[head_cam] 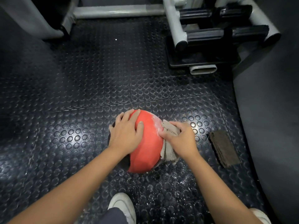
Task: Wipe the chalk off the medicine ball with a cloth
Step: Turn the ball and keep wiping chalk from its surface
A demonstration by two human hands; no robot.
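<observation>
The studded rubber floor [97, 78] carried the medicine ball [147, 143], which rested directly on it. In my judgement a hard wipe could have rolled the ball leftward, since only a flat palm steadied it. The left hand [126, 133] lay spread over the ball's upper left, its grip apart. The right hand [181, 138], against the ball's right flank, had its grip clamped on the cloth [169, 128]. The chalk [156, 122] on the ball's upper right, touching the cloth, might merely have smeared.
</observation>
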